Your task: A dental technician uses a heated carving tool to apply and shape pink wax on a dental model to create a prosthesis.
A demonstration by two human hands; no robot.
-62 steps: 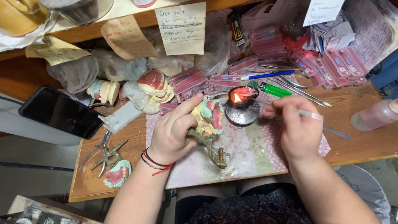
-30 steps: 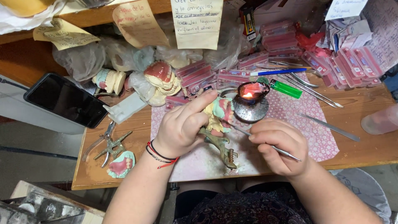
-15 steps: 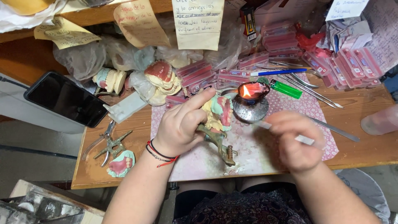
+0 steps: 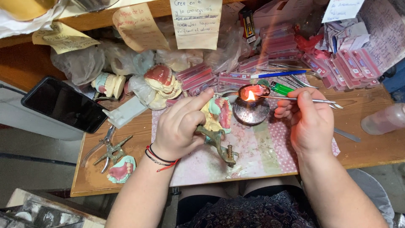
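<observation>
The denture model (image 4: pixel 219 114) on its metal articulator (image 4: pixel 219 143) sits over the pink mat (image 4: pixel 270 147) at the bench (image 4: pixel 371 147) front, held in the left hand (image 4: pixel 179 126), whose grip wraps it with the forefinger stretched on top. The right hand (image 4: pixel 310 120) pinches a thin metal tool (image 4: pixel 303 99), its tip at the flame of the small burner (image 4: pixel 252 107). Pliers (image 4: pixel 107 150) and a phone (image 4: pixel 65 103) lie well to the left.
</observation>
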